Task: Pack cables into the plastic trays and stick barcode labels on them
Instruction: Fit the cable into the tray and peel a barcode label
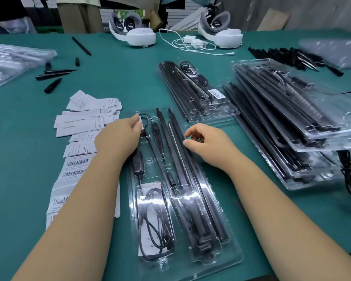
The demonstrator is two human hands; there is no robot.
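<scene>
A clear plastic tray lies on the green surface right in front of the person, with black rods and a coiled black cable inside it. The left hand pinches a small white label at the tray's far left corner, fingers tight on it. The right hand hovers over the rods with its fingers loosely bent and holding nothing, while a strip of barcode labels lies just left of the tray.

A teal-green surface fills most of the view, lit brightly from above. Two white headsets sit at its far edge with a white charger cable between them. Beyond stand stacked grey boxes, a leaning cardboard sheet and a grey wall.
</scene>
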